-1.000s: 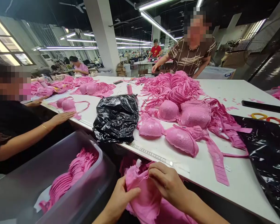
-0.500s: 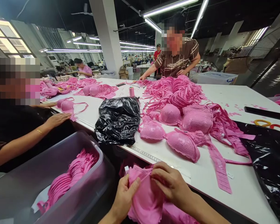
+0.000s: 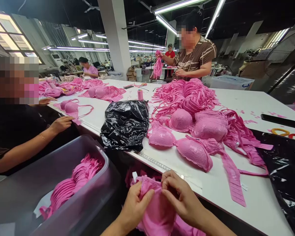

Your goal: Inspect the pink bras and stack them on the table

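A pink bra hangs between my hands just off the table's front edge, inner side of a cup facing me. My left hand grips its left side, thumb lying over the fabric. At the upper right edge, my right hand pinches the cloth between thumb and fingers. A white tag sticks up behind the left fingers. More pink fabric shows below the bra, partly cut off by the frame. On the table beyond, a lace bra lies with its cups up and one wing stretched toward me.
A grey plastic bin with stacked pink bras stands at left. On the white table are black plastic bags, a bra pile, a thread spool and yellow-handled scissors. Co-workers stand left and across.
My left thumb has shifted right over the cup, and the fabric is bunched closer between my hands. The co-worker across has lifted a bundle of pink straps off the table.
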Tool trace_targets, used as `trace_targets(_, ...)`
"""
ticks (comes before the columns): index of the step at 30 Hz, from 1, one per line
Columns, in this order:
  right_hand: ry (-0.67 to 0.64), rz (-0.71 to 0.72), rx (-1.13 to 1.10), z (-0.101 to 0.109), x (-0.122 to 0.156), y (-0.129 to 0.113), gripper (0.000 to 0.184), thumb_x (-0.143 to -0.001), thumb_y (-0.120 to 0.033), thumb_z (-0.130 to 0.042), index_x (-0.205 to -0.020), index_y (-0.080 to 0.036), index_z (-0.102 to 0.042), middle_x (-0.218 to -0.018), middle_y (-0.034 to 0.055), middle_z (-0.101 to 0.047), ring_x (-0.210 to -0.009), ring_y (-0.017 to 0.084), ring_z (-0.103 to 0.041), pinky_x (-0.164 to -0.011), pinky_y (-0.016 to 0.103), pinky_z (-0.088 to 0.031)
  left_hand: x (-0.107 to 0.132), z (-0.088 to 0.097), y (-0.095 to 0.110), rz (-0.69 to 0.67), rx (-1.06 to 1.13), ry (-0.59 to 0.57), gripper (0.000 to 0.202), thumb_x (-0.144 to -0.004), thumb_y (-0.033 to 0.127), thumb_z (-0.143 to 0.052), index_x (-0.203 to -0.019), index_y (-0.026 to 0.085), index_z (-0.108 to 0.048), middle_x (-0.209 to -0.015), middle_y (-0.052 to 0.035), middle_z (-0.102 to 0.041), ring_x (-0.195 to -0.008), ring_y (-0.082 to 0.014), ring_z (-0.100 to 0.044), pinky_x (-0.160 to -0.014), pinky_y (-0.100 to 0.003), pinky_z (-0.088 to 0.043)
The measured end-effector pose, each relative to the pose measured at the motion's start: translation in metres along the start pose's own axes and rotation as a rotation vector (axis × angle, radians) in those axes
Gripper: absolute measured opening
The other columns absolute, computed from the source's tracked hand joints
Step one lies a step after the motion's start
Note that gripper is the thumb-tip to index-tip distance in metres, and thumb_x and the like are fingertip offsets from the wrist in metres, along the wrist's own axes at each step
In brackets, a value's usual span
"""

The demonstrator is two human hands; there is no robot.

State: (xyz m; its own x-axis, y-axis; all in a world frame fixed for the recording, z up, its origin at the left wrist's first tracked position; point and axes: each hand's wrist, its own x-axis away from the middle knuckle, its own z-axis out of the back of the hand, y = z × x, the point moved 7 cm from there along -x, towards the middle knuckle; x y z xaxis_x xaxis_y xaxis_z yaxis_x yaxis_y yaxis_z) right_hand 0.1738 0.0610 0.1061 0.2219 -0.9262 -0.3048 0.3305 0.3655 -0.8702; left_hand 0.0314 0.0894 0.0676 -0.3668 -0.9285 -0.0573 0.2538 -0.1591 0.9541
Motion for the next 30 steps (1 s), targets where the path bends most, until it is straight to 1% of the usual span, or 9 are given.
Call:
trace_targets(4, 0.036, 0.018, 0.069, 0.001, 0.007, 0.007, 0.011, -0.086, -0.013, -0.047, -0.082, -0.021, -0.053, -0.091, 0.0038, -0.053, -0.083, 0.014, -0.054, -0.073, 0.026, -0.045, 0.000, 0.002, -0.002, 0.045, 0.059, 0.042, 0.033, -0.081, 0.040, -0.055, -0.062, 0.013, -0.058, -0.063, -0.0020, -0.053, -0.060, -0.0129, -0.044, -0.058, -0.024, -0.041)
trace_targets(6, 0.062, 0.014, 0.084, 0.004, 0.009, 0.009, 0.012, -0.087, -0.014, -0.048, -0.087, -0.022, -0.058, -0.090, 0.0038, -0.054, -0.082, 0.014, -0.056, -0.072, 0.025, -0.046, 0.002, 0.002, -0.004, 0.049, 0.084, 0.038, 0.034, -0.080, 0.041, -0.056, -0.061, 0.013, -0.057, -0.062, -0.0015, -0.051, -0.059, -0.0123, -0.043, -0.056, -0.023, -0.040)
trace_targets(8, 0.050, 0.007, 0.095, 0.006, 0.009, 0.010, 0.015, -0.087, -0.014, -0.047, -0.088, -0.022, -0.060, -0.088, 0.0036, -0.055, -0.080, 0.014, -0.057, -0.070, 0.025, -0.047, 0.003, 0.001, -0.005, 0.053, 0.089, 0.032, 0.035, -0.079, 0.041, -0.057, -0.060, 0.013, -0.058, -0.061, -0.0014, -0.051, -0.058, -0.0123, -0.043, -0.056, -0.023, -0.039)
trace_targets(12, -0.044, -0.034, 0.175, 0.006, 0.003, 0.007, 0.016, -0.083, -0.011, -0.049, -0.079, -0.020, -0.062, -0.086, 0.0034, -0.053, -0.077, 0.014, -0.056, -0.067, 0.025, -0.047, 0.004, -0.003, -0.001, 0.077, 0.122, -0.010, 0.035, -0.079, 0.043, -0.058, -0.063, 0.012, -0.064, -0.060, -0.0019, -0.055, -0.058, -0.0133, -0.047, -0.057, -0.024, -0.040)
trace_targets(17, -0.142, -0.009, 0.186, 0.005, -0.004, -0.003, 0.017, -0.081, -0.008, -0.048, -0.072, -0.019, -0.059, -0.095, 0.0055, -0.054, -0.088, 0.017, -0.055, -0.076, 0.030, -0.047, 0.002, -0.010, 0.010, 0.073, 0.164, -0.076, 0.037, -0.080, 0.043, -0.058, -0.061, 0.012, -0.065, -0.057, -0.0008, -0.055, -0.057, -0.0123, -0.046, -0.059, -0.024, -0.040)
trace_targets(19, -0.153, -0.017, 0.145, 0.004, -0.005, -0.003, 0.018, -0.082, -0.010, -0.048, -0.072, -0.019, -0.058, -0.097, 0.0062, -0.055, -0.091, 0.018, -0.055, -0.078, 0.031, -0.047, 0.001, -0.013, 0.009, 0.093, 0.199, -0.086, 0.037, -0.080, 0.044, -0.058, -0.062, 0.012, -0.066, -0.057, -0.0006, -0.054, -0.056, -0.0118, -0.044, -0.056, -0.023, -0.039)
trace_targets(22, -0.148, -0.068, 0.075, 0.001, -0.003, 0.004, 0.021, -0.084, -0.013, -0.047, -0.068, -0.019, -0.058, -0.092, 0.0053, -0.057, -0.083, 0.017, -0.056, -0.073, 0.029, -0.047, 0.000, -0.017, 0.005, 0.121, 0.214, -0.068, 0.038, -0.078, 0.046, -0.059, -0.061, 0.012, -0.066, -0.055, -0.0006, -0.052, -0.054, -0.0117, -0.043, -0.052, -0.022, -0.037)
trace_targets(25, -0.112, -0.115, 0.022, 0.000, -0.001, 0.012, 0.023, -0.085, -0.016, -0.048, -0.064, -0.018, -0.056, -0.085, 0.0039, -0.057, -0.076, 0.015, -0.056, -0.069, 0.028, -0.045, 0.000, -0.018, 0.004, 0.105, 0.180, -0.020, 0.038, -0.078, 0.045, -0.059, -0.059, 0.012, -0.065, -0.055, -0.0010, -0.053, -0.056, -0.0122, -0.044, -0.055, -0.023, -0.039)
trace_targets(30, -0.119, -0.148, 0.005, -0.001, 0.001, 0.015, 0.023, -0.084, -0.018, -0.051, -0.062, -0.018, -0.059, -0.084, 0.0031, -0.057, -0.076, 0.015, -0.056, -0.069, 0.027, -0.045, -0.001, -0.018, 0.004, 0.096, 0.183, -0.003, 0.036, -0.080, 0.044, -0.058, -0.063, 0.013, -0.068, -0.058, -0.0018, -0.057, -0.056, -0.0136, -0.047, -0.056, -0.024, -0.041)
